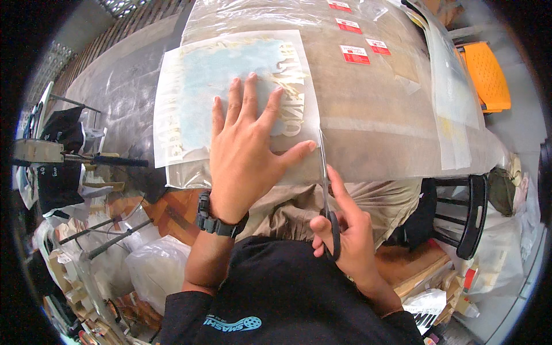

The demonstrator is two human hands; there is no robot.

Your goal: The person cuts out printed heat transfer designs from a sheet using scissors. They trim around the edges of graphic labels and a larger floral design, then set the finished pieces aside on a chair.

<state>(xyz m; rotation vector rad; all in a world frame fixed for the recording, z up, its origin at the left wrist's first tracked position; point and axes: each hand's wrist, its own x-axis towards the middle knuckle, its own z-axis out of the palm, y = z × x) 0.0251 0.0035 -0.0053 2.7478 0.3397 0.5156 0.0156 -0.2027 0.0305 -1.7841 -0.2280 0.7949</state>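
A white translucent sheet (168, 75) lies on the plastic-covered table, bearing a pale blue print with cream lettering and frayed-looking edges. My left hand (244, 141), with a black watch at the wrist, rests flat on it, fingers spread and thumb near the sheet's right edge. In my right hand (352, 233) is a pair of scissors (335, 238) with black handles, thumb and fingers at the loops. Its blades point away from me and meet the sheet's lower right corner; whether they are apart cannot be made out.
Several red and white cards (355, 54) lie on the far part of the plastic-covered table (374, 126). A translucent strip (454, 135) hangs over its right side. Beyond are an orange chair (486, 75) and a black chair (476, 218). Plastic bags (158, 267) crowd the lower left.
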